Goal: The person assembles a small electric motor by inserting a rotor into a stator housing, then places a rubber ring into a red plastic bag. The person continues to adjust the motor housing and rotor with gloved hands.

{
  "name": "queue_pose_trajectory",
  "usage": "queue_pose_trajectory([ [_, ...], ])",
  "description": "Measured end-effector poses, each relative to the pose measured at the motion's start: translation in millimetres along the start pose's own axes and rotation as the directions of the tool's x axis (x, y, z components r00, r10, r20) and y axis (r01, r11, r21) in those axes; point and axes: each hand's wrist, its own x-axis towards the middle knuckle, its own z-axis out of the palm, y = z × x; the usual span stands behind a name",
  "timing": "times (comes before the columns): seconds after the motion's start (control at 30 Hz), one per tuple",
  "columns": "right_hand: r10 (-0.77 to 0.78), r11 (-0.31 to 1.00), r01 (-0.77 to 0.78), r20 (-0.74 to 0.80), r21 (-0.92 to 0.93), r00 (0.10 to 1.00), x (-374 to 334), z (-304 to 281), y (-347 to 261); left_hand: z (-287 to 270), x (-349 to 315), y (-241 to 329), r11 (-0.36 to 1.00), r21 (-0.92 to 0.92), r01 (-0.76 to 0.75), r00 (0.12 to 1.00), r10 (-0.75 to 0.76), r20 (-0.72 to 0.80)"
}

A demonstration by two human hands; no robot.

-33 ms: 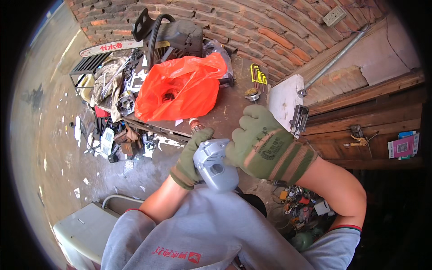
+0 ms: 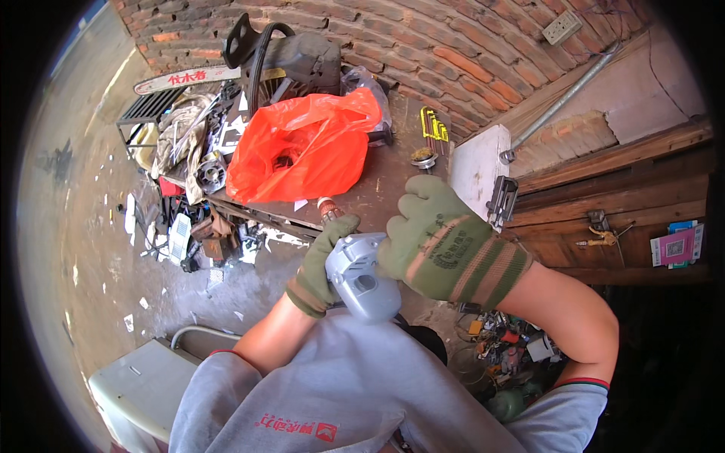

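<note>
Grey power tool (image 2: 361, 273), unmoved, still gripped by gloved left hand (image 2: 321, 266), right hand (image 2: 438, 241)

Both gloved hands close together, left hand (image 2: 321, 264) curled in grip; right hand (image 2: 442, 241) clasped over; elbows bent

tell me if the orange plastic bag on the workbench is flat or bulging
Bulging. The orange plastic bag lies crumpled and puffed up on the wooden workbench, with a dark shape showing through its middle; what is inside cannot be told.
</note>
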Motion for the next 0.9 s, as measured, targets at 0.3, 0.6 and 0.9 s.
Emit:
queue_pose_trajectory([
  [0.3, -0.164, 0.977, 0.171, 0.064, -0.124, 0.984, 15.2, -6.3, 1.8, -17.1, 9.2, 3.6, 0.983, -0.082, 0.164, 0.948, -0.134, 0.288],
  [0.6, -0.051, 0.998, 0.041, 0.238, 0.049, 0.97, 23.4, 25.8, -26.3, -11.7, 3.4, -0.9, 0.949, 0.275, -0.152, 0.964, 0.08, 0.254],
  [0.9, -0.153, 0.988, 0.152, 0.143, 0.015, 0.978, 5.6, 14.0, -4.5, -32.5, 18.1, 1.5, 0.992, 0.112, 0.052, 0.971, -0.076, 0.226],
])
